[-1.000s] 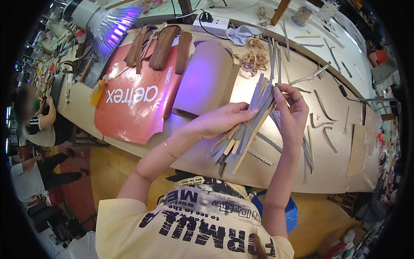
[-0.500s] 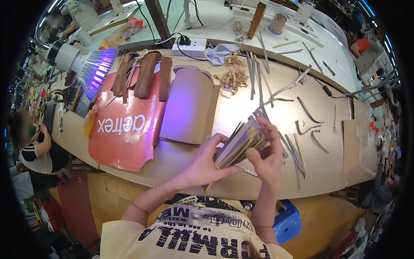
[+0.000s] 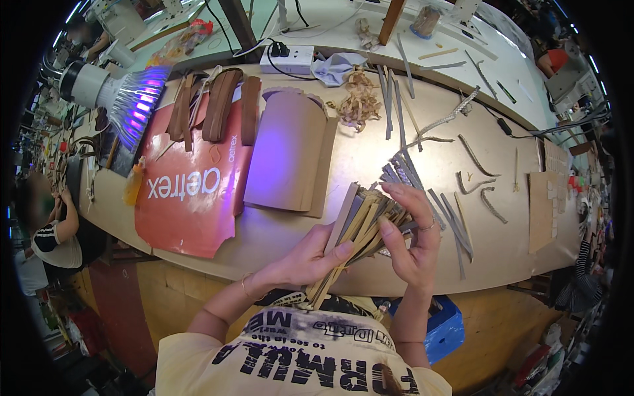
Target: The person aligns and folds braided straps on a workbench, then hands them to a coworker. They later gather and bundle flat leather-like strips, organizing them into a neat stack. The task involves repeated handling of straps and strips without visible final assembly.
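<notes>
So the bundle of flat strips has been pulled in closer to the body since a second ago, off the table and down to lower center of the frame, and squared up into a tighter stack, so gathering looks pretty much done. It's clamped from both sides: left hand underneath with the thumb pressed on top, right hand curled around the far end. Loose strips are left just right.

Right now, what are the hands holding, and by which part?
A bundle of flat tan strips: left hand grips its lower part, right hand wraps its upper end.
</notes>
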A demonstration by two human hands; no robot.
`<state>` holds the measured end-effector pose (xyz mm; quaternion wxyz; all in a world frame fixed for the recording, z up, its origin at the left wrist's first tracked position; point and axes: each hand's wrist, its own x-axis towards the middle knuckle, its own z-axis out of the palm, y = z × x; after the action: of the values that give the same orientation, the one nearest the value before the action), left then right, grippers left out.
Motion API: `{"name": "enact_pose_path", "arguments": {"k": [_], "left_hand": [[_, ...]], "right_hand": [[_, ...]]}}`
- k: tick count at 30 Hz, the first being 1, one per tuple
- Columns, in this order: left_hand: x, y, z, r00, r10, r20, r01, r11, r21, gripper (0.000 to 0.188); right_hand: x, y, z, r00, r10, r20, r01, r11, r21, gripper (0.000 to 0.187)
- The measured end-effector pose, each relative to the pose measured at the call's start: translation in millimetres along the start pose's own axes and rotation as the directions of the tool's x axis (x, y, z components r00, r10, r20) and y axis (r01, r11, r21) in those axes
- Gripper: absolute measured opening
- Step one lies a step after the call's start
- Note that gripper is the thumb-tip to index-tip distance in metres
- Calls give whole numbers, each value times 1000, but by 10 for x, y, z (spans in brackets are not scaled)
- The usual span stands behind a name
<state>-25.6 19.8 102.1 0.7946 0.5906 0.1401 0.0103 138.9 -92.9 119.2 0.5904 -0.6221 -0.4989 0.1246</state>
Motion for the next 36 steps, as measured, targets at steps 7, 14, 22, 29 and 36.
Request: {"name": "enact_pose_path", "arguments": {"k": [7,14,22,29,36], "left_hand": [[28,-64,13,996,62,-72,-52,991,125,53],[47,-72,-77,989,-150,-5,149,984,-98,72],[177,-2,-120,980,-183,73,194,961,-196,65],[243,64,-101,982,-148,114,170,962,-212,58],[200,52,-19,1000,-18,-9,17,991,-136,48]], "right_hand": [[-14,-81,77,989,132,-74,-134,990,-33,39],[-47,65,65,956,280,-89,-249,934,258,44],[-58,261,-47,957,287,-39,-264,921,286,41],[-115,381,-59,952,305,-17,-279,889,363,41],[-114,347,-39,984,180,-13,-157,890,428,34]]}}
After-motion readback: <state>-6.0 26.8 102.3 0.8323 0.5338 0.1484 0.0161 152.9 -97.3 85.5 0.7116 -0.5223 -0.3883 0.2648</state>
